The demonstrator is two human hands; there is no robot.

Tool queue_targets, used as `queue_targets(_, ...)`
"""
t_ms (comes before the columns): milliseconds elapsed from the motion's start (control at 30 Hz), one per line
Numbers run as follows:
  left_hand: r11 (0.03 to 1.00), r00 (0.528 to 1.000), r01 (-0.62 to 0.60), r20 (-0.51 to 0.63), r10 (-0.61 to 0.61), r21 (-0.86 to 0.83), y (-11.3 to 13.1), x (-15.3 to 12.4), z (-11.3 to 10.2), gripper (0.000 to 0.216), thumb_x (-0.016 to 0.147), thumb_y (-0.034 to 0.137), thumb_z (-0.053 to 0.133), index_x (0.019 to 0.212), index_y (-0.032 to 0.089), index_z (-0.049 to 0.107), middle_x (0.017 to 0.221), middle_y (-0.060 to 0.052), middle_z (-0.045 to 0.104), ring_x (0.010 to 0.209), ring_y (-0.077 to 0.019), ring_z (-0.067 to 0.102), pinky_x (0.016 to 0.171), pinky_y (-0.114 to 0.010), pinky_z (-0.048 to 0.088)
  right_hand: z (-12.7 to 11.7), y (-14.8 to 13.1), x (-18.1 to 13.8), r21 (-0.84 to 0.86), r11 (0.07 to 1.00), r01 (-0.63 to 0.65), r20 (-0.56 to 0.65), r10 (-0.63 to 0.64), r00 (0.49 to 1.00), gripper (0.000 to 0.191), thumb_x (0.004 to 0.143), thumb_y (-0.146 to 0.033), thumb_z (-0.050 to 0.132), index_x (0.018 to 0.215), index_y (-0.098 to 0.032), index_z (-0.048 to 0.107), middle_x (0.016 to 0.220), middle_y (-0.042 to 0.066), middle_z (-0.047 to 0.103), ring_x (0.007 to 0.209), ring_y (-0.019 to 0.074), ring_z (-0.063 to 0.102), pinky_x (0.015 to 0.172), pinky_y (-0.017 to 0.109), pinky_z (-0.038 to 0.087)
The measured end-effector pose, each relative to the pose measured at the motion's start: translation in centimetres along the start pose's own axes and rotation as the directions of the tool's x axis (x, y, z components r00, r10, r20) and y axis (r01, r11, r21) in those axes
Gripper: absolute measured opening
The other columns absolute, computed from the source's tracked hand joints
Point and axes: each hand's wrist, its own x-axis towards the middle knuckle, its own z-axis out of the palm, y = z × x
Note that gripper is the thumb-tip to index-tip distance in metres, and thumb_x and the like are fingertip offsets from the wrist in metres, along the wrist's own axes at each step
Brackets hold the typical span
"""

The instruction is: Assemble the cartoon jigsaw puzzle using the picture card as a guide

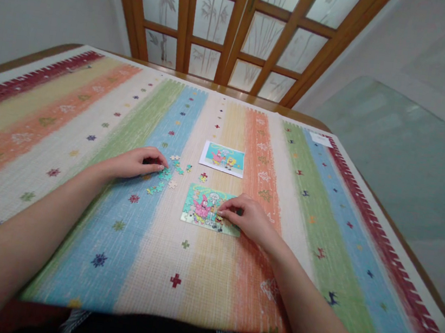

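A jigsaw puzzle [201, 203] with a pink starfish and a pale green character lies partly assembled in front of me. My right hand [243, 215] reaches over its right side, thumb and forefinger pinched on a small yellow and brown puzzle piece [219, 218]. The hand covers part of the puzzle. Further left, my left hand [143, 163] is at the edge of a scattered group of loose, mostly turquoise puzzle pieces [162, 176]. Its fingers are curled and the tips come together there; what is between them is hidden.
Behind the puzzle lies a reference picture card [223, 159]. One loose yellow and red piece [203, 177] sits between card and puzzle. A striped tablecloth [160, 267] covers the table, with a white slip [320, 139] at the far right. Wooden glazed doors [225, 52] stand beyond.
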Motion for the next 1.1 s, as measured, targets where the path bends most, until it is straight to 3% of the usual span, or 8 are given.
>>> queue_targets(233, 0.995, 0.996, -0.037, 0.087, 0.029, 0.088, 1.4, -2.4, -1.9, 0.028, 0.096, 0.042, 0.057, 0.109, 0.022, 0.069, 0.105, -0.006, 0.067, 0.095, -0.0201, 0.061, 0.088, -0.033, 0.046, -0.3, 0.2, 0.1, 0.02, 1.0, -0.018, -0.066, 0.019, 0.998, 0.01, 0.087, -0.029, 0.07, 0.086, -0.025, 0.08, 0.086, 0.006, 0.074, 0.086, 0.0224, 0.063, 0.077, 0.035, 0.047)
queue_targets(467, 0.992, 0.99, -0.012, 0.139, -0.006, 0.128, 2.3, -5.3, -1.1, 0.031, 0.095, 0.05, 0.061, 0.11, 0.024, 0.068, 0.11, -0.006, 0.066, 0.103, -0.0221, 0.061, 0.094, -0.034, 0.045, 0.4, -1.7, 1.2, 0.009, 1.0, 0.007, -0.107, -0.006, 0.994, 0.007, 0.086, -0.025, 0.071, 0.084, -0.024, 0.078, 0.082, 0.005, 0.073, 0.085, 0.0215, 0.062, 0.077, 0.034, 0.046)
queue_targets(633, 0.98, 0.998, 0.043, 0.034, -0.05, 0.195, 2.0, -5.2, 0.5, 0.042, 0.087, 0.061, 0.067, 0.103, 0.023, 0.066, 0.103, -0.006, 0.063, 0.096, -0.0232, 0.059, 0.086, -0.034, 0.045, 1.4, -4.7, 3.0, -0.077, 0.993, 0.09, -0.062, -0.095, 0.994, 0.006, 0.085, -0.021, 0.073, 0.083, -0.025, 0.078, 0.08, 0.004, 0.073, 0.087, 0.0223, 0.061, 0.078, 0.034, 0.044)
queue_targets(833, 0.967, 1.0, 0.004, -0.02, 0.001, 0.255, 1.8, -5.2, 1.9, 0.05, 0.081, 0.065, 0.072, 0.105, 0.023, 0.061, 0.101, -0.005, 0.061, 0.094, -0.024, 0.058, 0.084, -0.034, 0.043, 2.8, -6.5, 6.4, -0.131, 0.984, 0.123, -0.086, -0.135, 0.987, 0.006, 0.086, -0.021, 0.072, 0.082, -0.024, 0.076, 0.079, 0.003, 0.073, 0.086, 0.0216, 0.059, 0.08, 0.033, 0.04)
queue_targets(967, 0.976, 0.998, 0.007, -0.068, 0.008, 0.22, 1.8, -5.1, 2.2, 0.041, 0.088, 0.061, 0.065, 0.102, 0.022, 0.061, 0.098, -0.004, 0.062, 0.091, -0.0224, 0.058, 0.082, -0.033, 0.044, 3.8, -6.6, 8.1, -0.142, 0.98, 0.14, -0.105, -0.156, 0.982, 0.007, 0.087, -0.024, 0.072, 0.082, -0.024, 0.077, 0.077, 0.002, 0.073, 0.083, 0.0208, 0.059, 0.076, 0.032, 0.039)
queue_targets(1100, 0.972, 0.98, 0.023, -0.199, 0.024, 0.232, 1.5, -4.8, 2.5, 0.029, 0.098, 0.049, 0.055, 0.101, 0.021, 0.062, 0.098, -0.005, 0.062, 0.092, -0.0222, 0.059, 0.085, -0.035, 0.045, 4.6, -6.8, 8.9, -0.173, 0.971, 0.162, -0.106, -0.182, 0.978, 0.007, 0.087, -0.023, 0.072, 0.081, -0.023, 0.076, 0.079, 0.002, 0.075, 0.086, 0.0216, 0.059, 0.079, 0.032, 0.039)
